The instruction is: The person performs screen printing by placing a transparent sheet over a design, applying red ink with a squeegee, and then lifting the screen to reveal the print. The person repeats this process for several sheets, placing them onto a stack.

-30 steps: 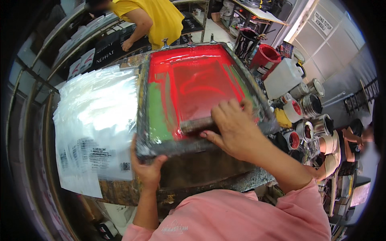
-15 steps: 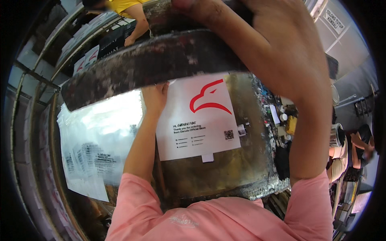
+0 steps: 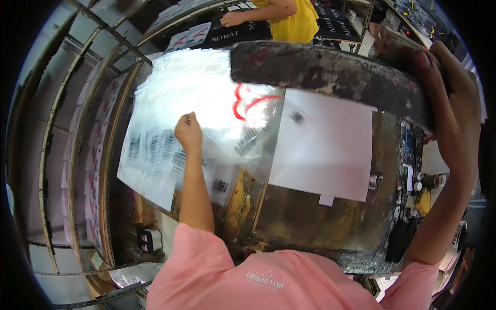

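Note:
My left hand (image 3: 189, 133), fingers pinched, is at the left over a wide pile of white printed sheets (image 3: 170, 98). A printed sheet (image 3: 250, 139), smeared by motion, trails from it to the right, its red bird-head outline partly under the dark frame. Raised at the right, my right hand (image 3: 457, 101) grips the end of a dark, ink-stained screen-printing frame (image 3: 330, 70), thumb on the near face; some fingertips are hidden. Below the frame, a pale sheet (image 3: 323, 150) lies on the brown printing board (image 3: 310, 222), a small dark blurred patch near its upper left.
Across the table, a person in a yellow shirt (image 3: 294, 20) reaches over black printed cloth (image 3: 232, 33). Metal racks with stacked sheets (image 3: 103, 170) stand at the left. Small jars (image 3: 418, 185) and a black cloth (image 3: 400, 240) lie along the board's right edge.
My left hand has moved left off the board, drawing the printed sheet over the pile. A pale sheet now shows on the board. My right hand and the frame appear farther right in view.

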A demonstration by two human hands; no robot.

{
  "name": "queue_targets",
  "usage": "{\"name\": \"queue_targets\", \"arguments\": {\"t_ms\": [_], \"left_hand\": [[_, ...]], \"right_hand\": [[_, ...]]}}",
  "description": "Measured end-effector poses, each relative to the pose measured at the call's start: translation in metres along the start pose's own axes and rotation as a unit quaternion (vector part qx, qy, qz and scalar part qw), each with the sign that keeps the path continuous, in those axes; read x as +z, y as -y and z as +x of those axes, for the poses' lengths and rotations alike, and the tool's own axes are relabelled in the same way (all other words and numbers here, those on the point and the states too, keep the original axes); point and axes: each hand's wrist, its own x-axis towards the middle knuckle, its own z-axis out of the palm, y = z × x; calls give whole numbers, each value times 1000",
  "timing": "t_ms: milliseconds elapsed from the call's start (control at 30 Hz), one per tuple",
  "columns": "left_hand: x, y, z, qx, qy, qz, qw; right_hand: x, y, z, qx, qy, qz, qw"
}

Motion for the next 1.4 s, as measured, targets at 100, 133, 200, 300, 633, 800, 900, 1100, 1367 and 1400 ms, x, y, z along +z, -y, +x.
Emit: {"name": "queue_targets", "arguments": {"t_ms": [100,133,200,300,633,800,900,1100,1367,1400], "left_hand": [[-42,-2,3,-18,-26,23,999],[-57,-6,-7,44,-25,78,996],[-88,-9,-60,230,85,165,955],[-107,-11,-134,303,367,214,853],[69,-213,-260,408,445,64,795],[52,-227,-292,437,437,-9,786],[38,-214,-302,441,448,-16,777],[37,-210,-308,443,455,-5,773],[31,-212,-312,466,432,-36,771],[27,-216,-306,472,420,-53,774]], "right_hand": [[-9,8,0,47,84,107,990],[-10,11,-3,53,102,100,988],[-13,17,-9,54,119,76,988],[-20,39,-13,22,16,3,1000],[-45,47,31,115,158,104,975],[-22,13,13,7,117,104,988],[-8,-2,8,-3,108,115,987],[-4,-9,9,-9,95,136,986],[-9,7,13,12,71,140,988],[-12,12,14,16,68,139,988]]}}
